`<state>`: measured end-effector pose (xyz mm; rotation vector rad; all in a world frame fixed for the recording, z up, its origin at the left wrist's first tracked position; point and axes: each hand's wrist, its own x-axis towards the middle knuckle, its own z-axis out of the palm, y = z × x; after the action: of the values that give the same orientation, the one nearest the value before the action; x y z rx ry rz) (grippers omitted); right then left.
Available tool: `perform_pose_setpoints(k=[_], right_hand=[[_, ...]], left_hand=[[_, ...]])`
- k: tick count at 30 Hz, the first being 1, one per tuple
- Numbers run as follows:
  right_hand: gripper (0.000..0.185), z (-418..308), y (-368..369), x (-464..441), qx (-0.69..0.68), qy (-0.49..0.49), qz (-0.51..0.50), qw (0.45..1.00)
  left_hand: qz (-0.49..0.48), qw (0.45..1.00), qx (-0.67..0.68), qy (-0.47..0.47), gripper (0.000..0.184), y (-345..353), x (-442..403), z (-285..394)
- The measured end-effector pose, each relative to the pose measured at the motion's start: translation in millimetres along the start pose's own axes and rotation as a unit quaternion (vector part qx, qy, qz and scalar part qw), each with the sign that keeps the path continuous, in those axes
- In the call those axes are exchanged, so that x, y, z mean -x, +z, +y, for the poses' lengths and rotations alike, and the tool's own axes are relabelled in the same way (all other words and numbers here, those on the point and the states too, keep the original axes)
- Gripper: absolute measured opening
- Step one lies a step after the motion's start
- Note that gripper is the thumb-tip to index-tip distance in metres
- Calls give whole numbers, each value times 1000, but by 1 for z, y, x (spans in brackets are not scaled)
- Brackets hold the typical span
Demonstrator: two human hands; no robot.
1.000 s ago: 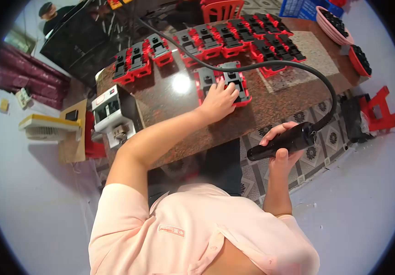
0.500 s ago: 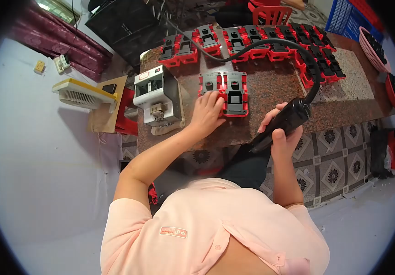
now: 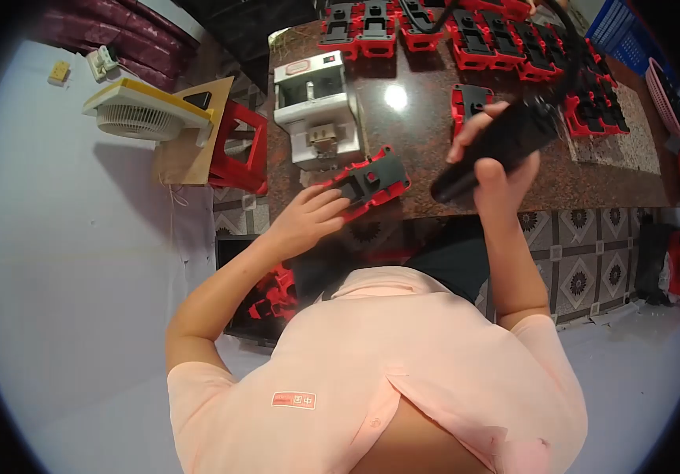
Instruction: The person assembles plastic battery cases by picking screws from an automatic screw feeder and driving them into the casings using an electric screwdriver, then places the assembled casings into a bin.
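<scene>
A red-and-black plastic housing (image 3: 378,180) lies tilted at the table's front edge, and my left hand (image 3: 306,220) grips its near left end. The fingers cover part of its black top. My right hand (image 3: 511,186) is wrapped around a black electric screwdriver (image 3: 506,144), raised above the front of the table. A thick black cable runs up from the tool's far end; its tip points down to the left. Behind the fingers of that hand, a second red-and-black housing (image 3: 470,101) stands on the table, partly hidden.
A white screw feeder (image 3: 318,110) stands at the table's left. Several matching housings (image 3: 506,43) line the far side. Below the left edge, a black bin (image 3: 237,320) holds red parts. A fan (image 3: 139,118), a red stool (image 3: 239,150) and a blue crate (image 3: 620,39) are around the table.
My left hand has pulled one housing from beside the other toward the front left edge and turned it. My right hand still holds the screwdriver, slightly farther right. The view has shifted.
</scene>
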<state>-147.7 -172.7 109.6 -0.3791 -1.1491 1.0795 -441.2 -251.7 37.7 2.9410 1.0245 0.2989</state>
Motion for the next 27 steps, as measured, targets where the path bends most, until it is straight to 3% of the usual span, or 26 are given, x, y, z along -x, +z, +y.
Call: perform_pose_setpoints(k=[2,4,8,10,15,21,27], right_hand=[[52,27,50,-17,30,-5,-55,998],[43,53,89,-29,-21,-43,-77,996],[33,103,125,-36,68,-86,-106,988],[33,121,127,-30,86,-60,-116,988],[40,129,133,-24,53,-57,-111,991],[42,132,136,-26,58,-62,-125,989],[40,139,137,-32,127,-65,-145,979]], left_hand=[[-4,1000,1,-31,15,-13,28,-16],[-8,998,3,-62,17,-23,34,-16],[100,973,86,-190,36,-25,17,15],[168,945,161,-229,52,-10,-4,29],[134,928,-1,-348,67,29,-45,47],[135,946,-9,-296,66,36,-38,33],[154,941,-7,-302,68,41,-38,33]])
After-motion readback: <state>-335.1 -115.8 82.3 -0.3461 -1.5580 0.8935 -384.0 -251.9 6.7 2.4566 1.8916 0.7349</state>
